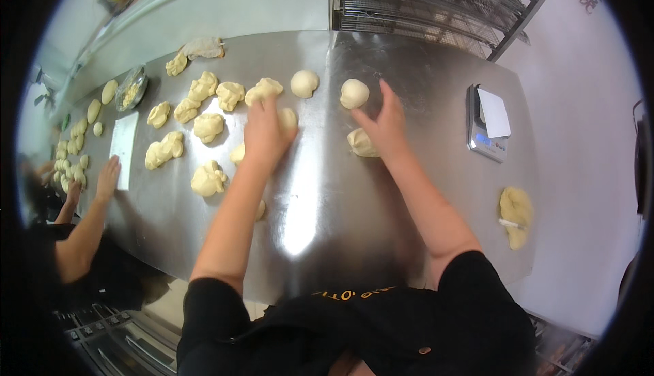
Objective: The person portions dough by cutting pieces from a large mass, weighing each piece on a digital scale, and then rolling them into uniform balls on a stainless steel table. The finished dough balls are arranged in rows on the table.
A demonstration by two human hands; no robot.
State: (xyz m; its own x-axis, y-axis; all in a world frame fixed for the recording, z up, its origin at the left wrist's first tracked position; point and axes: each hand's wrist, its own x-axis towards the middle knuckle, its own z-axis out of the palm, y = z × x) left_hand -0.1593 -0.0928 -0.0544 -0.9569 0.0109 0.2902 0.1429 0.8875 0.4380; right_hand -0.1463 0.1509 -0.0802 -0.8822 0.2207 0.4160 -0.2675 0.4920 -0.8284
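My left hand (pixel 266 132) is over a piece of dough (pixel 287 119) at the middle of the steel table, its fingertips near a lumpy dough piece (pixel 263 90); whether it grips either cannot be told. To the right, my right hand (pixel 383 123) is spread, thumb and forefinger apart, just beside a smooth round dough ball (pixel 354 94). Under its wrist side lies a rougher dough piece (pixel 361 143), partly covered. Another smooth ball (pixel 305 84) sits between the hands, farther back. Several uneven dough lumps (pixel 208 127) lie left of my left hand.
A digital scale (pixel 488 146) with a white sheet stands right, behind a flattened dough piece (pixel 515 212) with a white tool on it. At left are a metal bowl (pixel 131 89), a white board (pixel 124 146), many dough pieces and a co-worker's hand (pixel 108 177). Wire racks (pixel 419 13) stand behind the table.
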